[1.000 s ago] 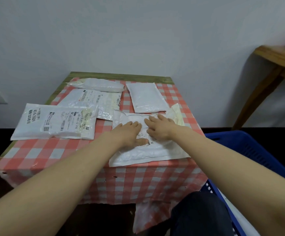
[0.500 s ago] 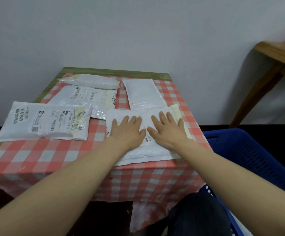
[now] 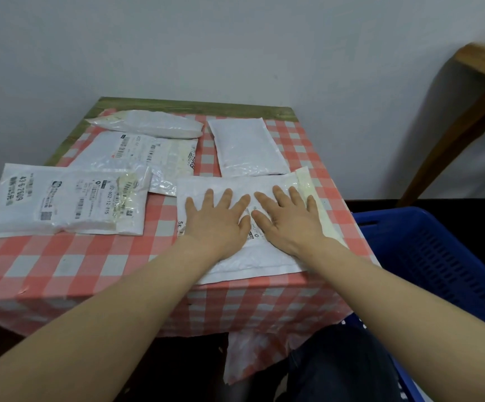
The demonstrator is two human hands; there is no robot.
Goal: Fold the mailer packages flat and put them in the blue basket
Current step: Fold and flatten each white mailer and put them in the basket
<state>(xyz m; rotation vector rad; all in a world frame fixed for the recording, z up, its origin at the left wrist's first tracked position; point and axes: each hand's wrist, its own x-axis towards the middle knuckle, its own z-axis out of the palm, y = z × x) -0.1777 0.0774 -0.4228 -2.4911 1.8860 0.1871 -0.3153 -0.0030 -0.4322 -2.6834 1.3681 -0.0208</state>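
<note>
A white bubble mailer [image 3: 253, 262] lies at the table's front right corner, its cream flap pointing right. My left hand [image 3: 216, 223] and my right hand [image 3: 289, 221] rest palm-down on it side by side, fingers spread, holding nothing. Several other white mailers lie on the checked cloth: a labelled one [image 3: 61, 206] at the left, another labelled one [image 3: 136, 158] behind it, a puffy one [image 3: 148, 123] at the back, a plain one [image 3: 247, 146] at the back right. The blue basket [image 3: 438, 256] stands on the floor to the right of the table.
The small table [image 3: 195, 103] carries a red-and-white checked cloth [image 3: 76, 268] and stands against a white wall. A wooden table leg [image 3: 450, 134] slants at the far right. My dark trouser knee [image 3: 340, 361] is below the table's front edge.
Both hands went from curled on the mailer to flat with spread fingers, pressing it smooth. The mailer now lies flatter and squarer to the table's edge.
</note>
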